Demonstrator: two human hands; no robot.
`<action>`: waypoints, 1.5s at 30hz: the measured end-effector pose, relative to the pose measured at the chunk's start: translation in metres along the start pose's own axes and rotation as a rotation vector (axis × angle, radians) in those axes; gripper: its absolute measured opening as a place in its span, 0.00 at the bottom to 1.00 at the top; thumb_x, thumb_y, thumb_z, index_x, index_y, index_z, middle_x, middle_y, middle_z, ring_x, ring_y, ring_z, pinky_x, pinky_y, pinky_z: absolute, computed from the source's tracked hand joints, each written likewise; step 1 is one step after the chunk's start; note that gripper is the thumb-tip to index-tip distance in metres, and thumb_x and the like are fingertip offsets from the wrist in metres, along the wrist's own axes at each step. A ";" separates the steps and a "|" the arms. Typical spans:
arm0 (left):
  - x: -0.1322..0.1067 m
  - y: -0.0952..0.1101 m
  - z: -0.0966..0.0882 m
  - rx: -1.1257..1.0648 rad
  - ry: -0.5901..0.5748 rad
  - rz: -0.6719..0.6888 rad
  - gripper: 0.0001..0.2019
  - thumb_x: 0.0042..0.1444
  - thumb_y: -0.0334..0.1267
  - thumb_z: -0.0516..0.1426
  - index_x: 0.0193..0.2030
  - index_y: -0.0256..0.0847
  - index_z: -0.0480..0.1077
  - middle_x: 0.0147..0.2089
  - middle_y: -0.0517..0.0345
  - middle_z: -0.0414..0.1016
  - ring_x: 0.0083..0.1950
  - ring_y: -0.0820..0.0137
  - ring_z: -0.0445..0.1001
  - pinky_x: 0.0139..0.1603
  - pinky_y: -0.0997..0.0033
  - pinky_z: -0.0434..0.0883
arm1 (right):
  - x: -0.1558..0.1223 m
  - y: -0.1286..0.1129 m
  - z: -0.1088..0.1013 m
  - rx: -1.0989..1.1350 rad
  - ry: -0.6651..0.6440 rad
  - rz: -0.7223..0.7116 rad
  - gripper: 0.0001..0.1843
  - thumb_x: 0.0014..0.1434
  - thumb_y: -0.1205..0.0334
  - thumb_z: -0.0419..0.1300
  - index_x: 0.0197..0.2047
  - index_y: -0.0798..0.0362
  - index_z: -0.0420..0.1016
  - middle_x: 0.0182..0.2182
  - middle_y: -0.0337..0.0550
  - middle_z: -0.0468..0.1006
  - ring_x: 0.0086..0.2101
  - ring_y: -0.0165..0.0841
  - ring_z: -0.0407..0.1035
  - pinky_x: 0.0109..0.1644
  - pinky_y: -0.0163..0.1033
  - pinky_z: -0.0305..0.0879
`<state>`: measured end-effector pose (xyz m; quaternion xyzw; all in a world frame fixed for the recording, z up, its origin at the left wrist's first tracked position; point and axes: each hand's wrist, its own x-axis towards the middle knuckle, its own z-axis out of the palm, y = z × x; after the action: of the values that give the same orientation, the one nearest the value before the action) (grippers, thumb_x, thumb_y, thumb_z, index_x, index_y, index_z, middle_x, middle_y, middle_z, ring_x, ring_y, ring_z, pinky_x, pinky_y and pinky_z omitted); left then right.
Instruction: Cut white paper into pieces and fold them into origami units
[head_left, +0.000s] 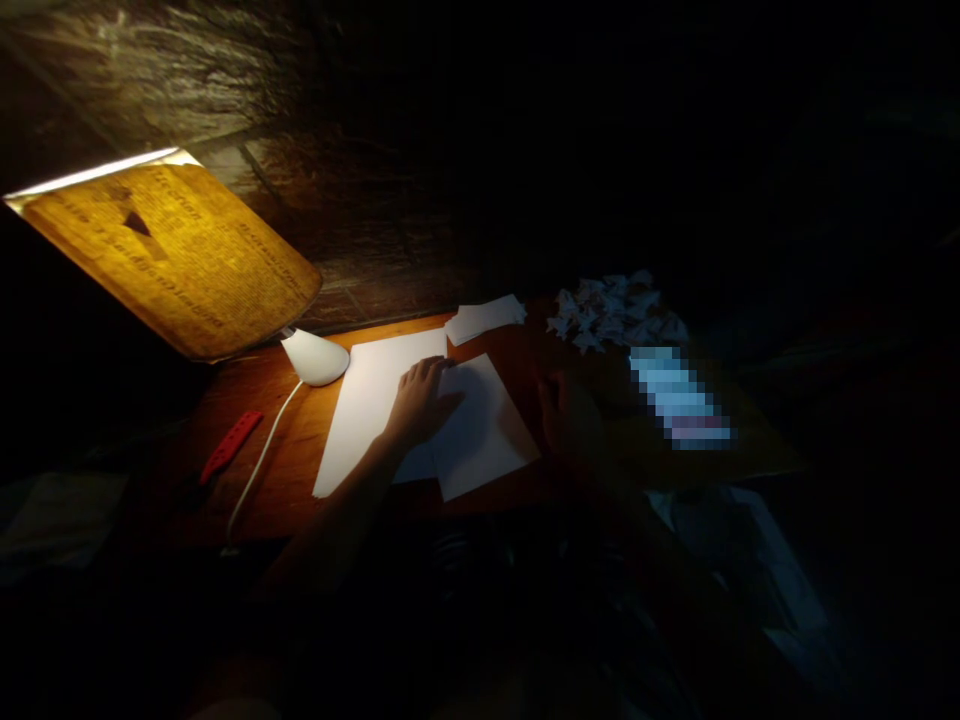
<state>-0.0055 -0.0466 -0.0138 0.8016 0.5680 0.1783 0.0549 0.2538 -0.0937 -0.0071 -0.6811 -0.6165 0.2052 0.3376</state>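
Note:
Two sheets of white paper lie overlapping on the wooden table: a left sheet (375, 400) and a slanted right sheet (487, 430). My left hand (424, 400) rests on the papers where they meet, its fingers stretched forward and its thumb out to the right. Just past the right edge of the slanted sheet is my right hand (561, 408), deep in shadow. Its fingers are too dark to make out, and so is anything in them. Behind the sheets sits a small stack of cut paper pieces (486, 319).
A lit lamp with a printed shade (165, 255) and white base (316, 358) stands at left, its cord (262, 455) running forward. Beside it lies a red power strip (231, 445). Folded paper pieces (615, 310) are heaped back right, near a blurred-out bright screen (679, 398).

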 end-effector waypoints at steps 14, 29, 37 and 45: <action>-0.002 -0.005 0.001 0.040 0.011 -0.085 0.19 0.68 0.42 0.58 0.63 0.40 0.69 0.65 0.40 0.68 0.67 0.48 0.68 0.67 0.40 0.67 | 0.003 0.006 0.001 0.276 0.035 -0.082 0.13 0.72 0.61 0.49 0.49 0.53 0.73 0.40 0.51 0.85 0.38 0.39 0.78 0.40 0.40 0.68; 0.061 -0.015 -0.016 0.104 -0.029 -0.262 0.12 0.70 0.36 0.53 0.37 0.39 0.75 0.45 0.46 0.78 0.45 0.58 0.76 0.45 0.61 0.70 | 0.136 -0.049 0.014 -0.265 -0.037 -0.400 0.19 0.72 0.72 0.48 0.58 0.56 0.77 0.56 0.56 0.81 0.54 0.41 0.69 0.58 0.42 0.59; 0.065 -0.024 -0.005 0.091 -0.003 -0.255 0.10 0.68 0.36 0.55 0.33 0.43 0.70 0.41 0.50 0.77 0.39 0.61 0.73 0.40 0.62 0.65 | 0.172 -0.025 0.038 -0.309 -0.008 -0.394 0.18 0.72 0.71 0.50 0.53 0.54 0.81 0.51 0.53 0.82 0.52 0.42 0.69 0.61 0.45 0.55; 0.067 -0.025 -0.003 0.051 0.013 -0.252 0.11 0.66 0.35 0.56 0.30 0.43 0.66 0.38 0.52 0.74 0.39 0.62 0.71 0.40 0.63 0.62 | 0.174 -0.015 0.045 -0.303 -0.004 -0.387 0.18 0.65 0.75 0.54 0.52 0.59 0.81 0.52 0.60 0.79 0.54 0.49 0.67 0.60 0.50 0.60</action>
<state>-0.0087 0.0241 -0.0036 0.7238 0.6689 0.1606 0.0527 0.2392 0.0863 -0.0038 -0.5927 -0.7599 0.0431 0.2635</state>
